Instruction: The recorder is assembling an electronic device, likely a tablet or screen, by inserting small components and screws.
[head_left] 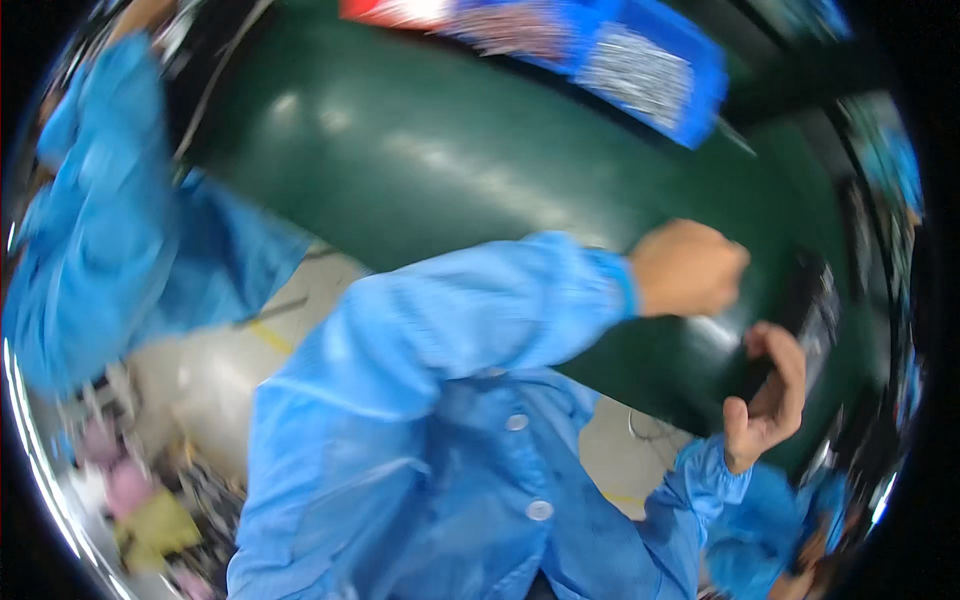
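Note:
Stretched to the right across the green tabletop (pixel 400 170), my left arm ends in my left hand (pixel 690 268), which is closed in a fist. Whatever is inside it, if anything, is hidden. Nearer to me and further right, my right hand (pixel 772 400) is cupped, its thumb apart from the curled fingers, and nothing clearly shows in its grasp. Next to its fingers lies a long black object (pixel 820 310), blurred, its kind unclear. I cannot tell whether the hand touches it.
A blue bin (pixel 705 95) of thin silvery pieces stands at the far edge, beside another with reddish pieces (pixel 520 30) and a red container (pixel 385 10). A person in blue (pixel 100 220) is at the left, another blue sleeve (pixel 755 530) lower right.

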